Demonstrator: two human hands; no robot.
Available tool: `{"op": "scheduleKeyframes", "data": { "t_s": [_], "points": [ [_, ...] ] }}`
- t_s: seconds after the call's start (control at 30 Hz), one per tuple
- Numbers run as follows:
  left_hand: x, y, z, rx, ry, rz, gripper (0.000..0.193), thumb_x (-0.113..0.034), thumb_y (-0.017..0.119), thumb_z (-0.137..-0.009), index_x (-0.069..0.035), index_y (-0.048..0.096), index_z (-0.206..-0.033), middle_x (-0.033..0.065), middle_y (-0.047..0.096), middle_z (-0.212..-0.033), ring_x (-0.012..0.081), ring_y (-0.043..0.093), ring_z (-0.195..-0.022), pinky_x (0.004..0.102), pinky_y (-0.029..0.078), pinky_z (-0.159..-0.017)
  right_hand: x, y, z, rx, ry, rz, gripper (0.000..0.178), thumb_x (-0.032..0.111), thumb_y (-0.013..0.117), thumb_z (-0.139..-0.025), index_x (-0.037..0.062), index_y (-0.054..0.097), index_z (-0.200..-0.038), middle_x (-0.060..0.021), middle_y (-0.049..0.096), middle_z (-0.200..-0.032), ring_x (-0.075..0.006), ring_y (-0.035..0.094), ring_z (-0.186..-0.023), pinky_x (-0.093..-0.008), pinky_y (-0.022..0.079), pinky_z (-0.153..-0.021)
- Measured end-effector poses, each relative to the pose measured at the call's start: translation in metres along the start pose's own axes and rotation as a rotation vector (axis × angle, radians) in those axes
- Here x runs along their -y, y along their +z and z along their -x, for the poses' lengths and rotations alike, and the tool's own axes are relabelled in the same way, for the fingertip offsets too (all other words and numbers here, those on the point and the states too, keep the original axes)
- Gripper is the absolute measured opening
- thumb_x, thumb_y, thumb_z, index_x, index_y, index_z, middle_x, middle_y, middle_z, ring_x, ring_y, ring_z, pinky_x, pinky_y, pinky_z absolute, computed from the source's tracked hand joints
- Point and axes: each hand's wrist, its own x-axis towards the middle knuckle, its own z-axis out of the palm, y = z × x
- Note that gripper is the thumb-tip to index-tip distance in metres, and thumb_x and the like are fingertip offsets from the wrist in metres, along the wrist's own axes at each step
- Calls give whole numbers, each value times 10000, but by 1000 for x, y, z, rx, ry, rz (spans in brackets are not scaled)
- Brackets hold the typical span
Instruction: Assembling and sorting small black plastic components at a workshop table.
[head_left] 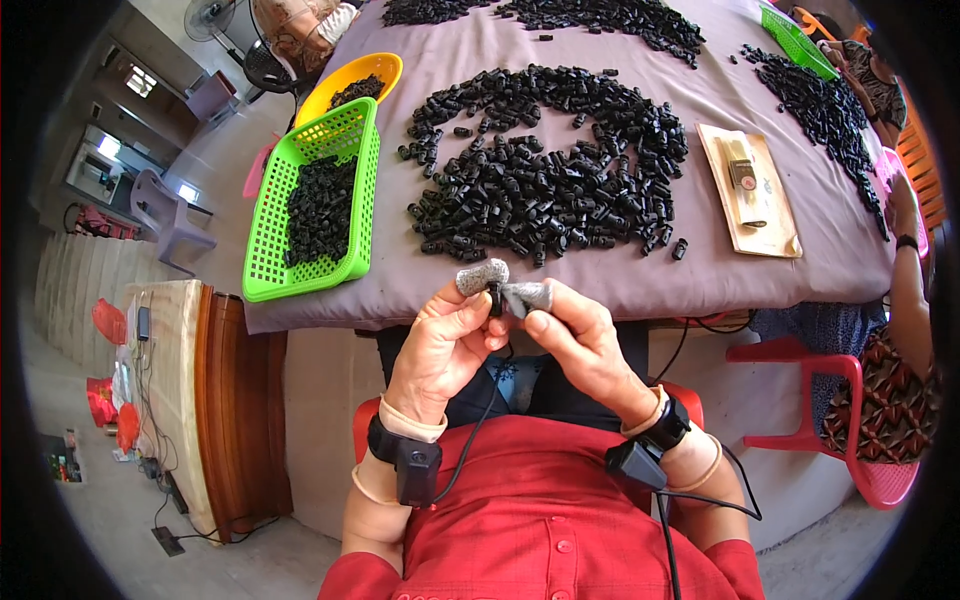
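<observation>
My left hand [438, 345] pinches a small black plastic part [496, 299] between thumb and index finger, just off the table's near edge. A grey fabric cover wraps its index fingertip. My right hand [585, 340] is closed close beside it, also with a grey-covered fingertip reaching to the part; whether it grips anything of its own is hidden. Ahead of both hands, a big heap of similar black parts [540, 200] is spread on the mauve tablecloth [385, 230]. To its left stands a green basket [365, 225] partly filled with black pieces.
A yellow bowl [390, 72] with small dark pieces sits behind the basket. On the right lie a beige envelope-like packet [775, 215] and another black heap [815, 110]. Another person's arm [908, 270] shows at far right, beside a red chair [800, 435].
</observation>
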Motion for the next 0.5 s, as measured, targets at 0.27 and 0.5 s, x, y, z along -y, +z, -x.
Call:
{"op": "scheduleKeyframes", "data": {
  "t_s": [0.27, 0.5],
  "points": [
    [10, 8, -3, -10, -1, -51, 192, -76, 568, -837, -66, 596, -1027, 24, 597, -785, 144, 556, -668, 244, 444, -589, 0, 0, 2, -249, 372, -620, 185, 136, 617, -831, 48, 544, -977, 40, 538, -823, -31, 480, -745, -189, 420, -665],
    [18, 6, -6, 21, -78, -87, 195, -69, 577, -829, -53, 592, -1022, 43, 613, -825, 115, 560, -651, 232, 450, -578, 6, -2, -2, -137, 428, -710, 180, 101, 605, -831, 33, 521, -975, -15, 567, -782, -82, 566, -609, -207, 486, -563]
  ]
}}
